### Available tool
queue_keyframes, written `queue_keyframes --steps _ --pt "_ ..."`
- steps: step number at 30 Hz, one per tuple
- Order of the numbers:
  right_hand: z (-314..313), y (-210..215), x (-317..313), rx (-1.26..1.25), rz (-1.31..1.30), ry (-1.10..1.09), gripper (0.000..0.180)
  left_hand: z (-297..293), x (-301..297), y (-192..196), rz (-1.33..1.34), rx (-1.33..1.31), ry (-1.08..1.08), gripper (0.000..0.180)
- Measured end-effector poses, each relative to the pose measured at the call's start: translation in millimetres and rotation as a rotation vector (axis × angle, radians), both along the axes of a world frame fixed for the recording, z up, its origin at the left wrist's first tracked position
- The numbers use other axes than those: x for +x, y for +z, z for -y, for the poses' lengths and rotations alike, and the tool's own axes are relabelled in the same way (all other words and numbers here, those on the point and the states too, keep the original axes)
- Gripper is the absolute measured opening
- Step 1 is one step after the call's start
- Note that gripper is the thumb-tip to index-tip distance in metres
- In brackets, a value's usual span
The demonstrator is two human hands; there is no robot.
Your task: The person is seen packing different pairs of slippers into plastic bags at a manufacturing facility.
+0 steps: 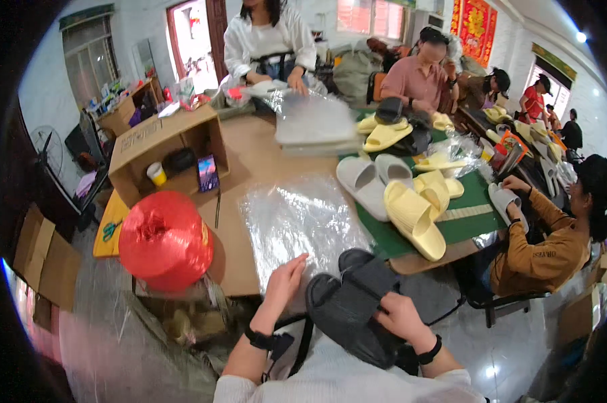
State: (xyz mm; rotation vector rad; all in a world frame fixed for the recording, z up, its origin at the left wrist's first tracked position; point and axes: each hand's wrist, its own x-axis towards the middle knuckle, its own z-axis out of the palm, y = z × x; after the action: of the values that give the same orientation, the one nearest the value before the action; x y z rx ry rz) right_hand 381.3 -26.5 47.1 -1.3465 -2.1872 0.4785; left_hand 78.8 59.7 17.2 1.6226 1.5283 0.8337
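Note:
A pair of black slide slippers (347, 310) is held close in front of my body. My right hand (399, 317) is closed on the slippers, its fingers curled in at the strap. To their left, my left hand (287, 279) is raised with its fingers stretched out, over the near part of a clear plastic bag (297, 221). Whether the fingertips touch the film I cannot tell. The bag lies flat and wrinkled on the cardboard-covered tabletop (239, 144). The slippers' toe ends reach the bag's near right edge.
On the left stand a big roll of red plastic twine (166, 240) and an open cardboard box (169, 144) holding a phone (208, 173). Yellow slippers (414, 221) and grey slippers (362, 183) lie on a green mat at right. A stack of clear bags (317, 124) lies beyond. Several co-workers sit or stand around.

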Motion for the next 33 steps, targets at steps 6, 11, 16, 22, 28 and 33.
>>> queue_keyframes --steps 6,11,16,22,28,33 --pt "-4 -1 -14 0.047 0.056 -0.096 0.027 8 12 25 0.047 0.185 -0.038 0.037" --pt "-8 -2 -29 0.067 0.086 -0.038 0.025 23 21 17 -0.242 0.432 -0.205 0.036" --pt "-27 -6 -50 0.130 0.117 -0.047 0.023 36 31 29 -0.195 0.463 -0.372 0.038" --pt "-73 -22 -92 0.212 -0.067 -0.043 0.015 49 29 47 -0.137 0.486 -0.447 0.039" --pt "-153 -35 -140 0.272 0.143 -0.055 0.017 61 18 78 -0.091 0.425 -0.500 0.038" --pt "-172 -36 -149 0.091 -0.137 -0.277 0.030 62 12 68 -0.164 0.423 -0.488 0.035"
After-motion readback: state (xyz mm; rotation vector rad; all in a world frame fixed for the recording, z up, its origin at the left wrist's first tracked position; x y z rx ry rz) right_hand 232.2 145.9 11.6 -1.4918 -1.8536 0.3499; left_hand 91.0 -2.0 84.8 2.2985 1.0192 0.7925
